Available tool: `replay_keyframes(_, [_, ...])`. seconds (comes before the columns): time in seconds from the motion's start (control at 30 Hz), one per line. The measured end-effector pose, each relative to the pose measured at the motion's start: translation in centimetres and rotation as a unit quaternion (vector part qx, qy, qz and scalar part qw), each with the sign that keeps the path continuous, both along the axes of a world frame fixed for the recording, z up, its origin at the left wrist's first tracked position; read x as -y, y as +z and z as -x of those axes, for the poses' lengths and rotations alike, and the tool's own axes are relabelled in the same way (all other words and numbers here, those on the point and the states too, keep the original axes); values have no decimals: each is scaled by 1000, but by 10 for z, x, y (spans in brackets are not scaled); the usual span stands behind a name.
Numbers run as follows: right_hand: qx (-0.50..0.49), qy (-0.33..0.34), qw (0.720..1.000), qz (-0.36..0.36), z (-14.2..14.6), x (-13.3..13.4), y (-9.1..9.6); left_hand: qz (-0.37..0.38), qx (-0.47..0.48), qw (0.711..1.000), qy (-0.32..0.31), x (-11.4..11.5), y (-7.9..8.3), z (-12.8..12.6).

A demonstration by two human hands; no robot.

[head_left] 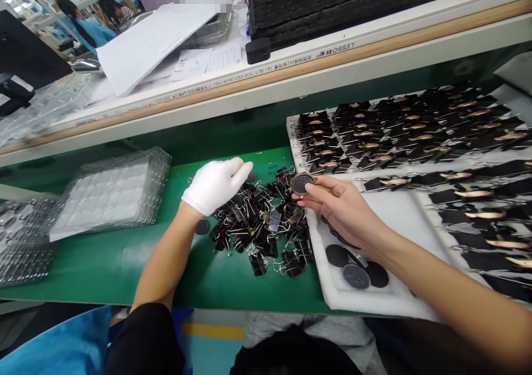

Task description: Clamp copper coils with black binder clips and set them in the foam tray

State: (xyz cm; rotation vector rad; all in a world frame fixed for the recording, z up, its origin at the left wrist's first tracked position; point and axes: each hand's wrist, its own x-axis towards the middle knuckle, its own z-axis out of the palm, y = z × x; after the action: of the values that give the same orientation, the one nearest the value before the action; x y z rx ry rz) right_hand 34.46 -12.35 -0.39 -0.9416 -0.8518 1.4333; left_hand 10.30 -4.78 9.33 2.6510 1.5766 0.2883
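My right hand (343, 203), bare, pinches a round black disc with a brownish-gold rim (302, 184) between thumb and fingers. My left hand (218, 182), in a white glove, is closed with its fingers pressed together above the left edge of a heap of black binder clips (257, 220). Whatever lies in its fingers, if anything, is hidden. A dark round piece (202, 227) rests on the green bench just below my left wrist. Several flat black discs (356, 276) lie in the white foam tray (332, 294) under my right forearm.
Rows of black pieces held by binder clips (411, 126) stand on white foam at the right. Stacked clear plastic trays (112, 192) sit on the left of the green bench (120, 264). A raised shelf edge (266, 76) runs behind, carrying papers (153, 42) and black foam blocks (332, 4).
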Motion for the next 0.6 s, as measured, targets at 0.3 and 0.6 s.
replay_keyframes(0.3, [-23, 7, 999, 37, 0, 3, 6, 40, -254, 945, 203, -35, 23, 49])
replay_keyframes(0.6, [-23, 14, 999, 36, 0, 3, 4, 213, -343, 896, 185, -81, -3, 105])
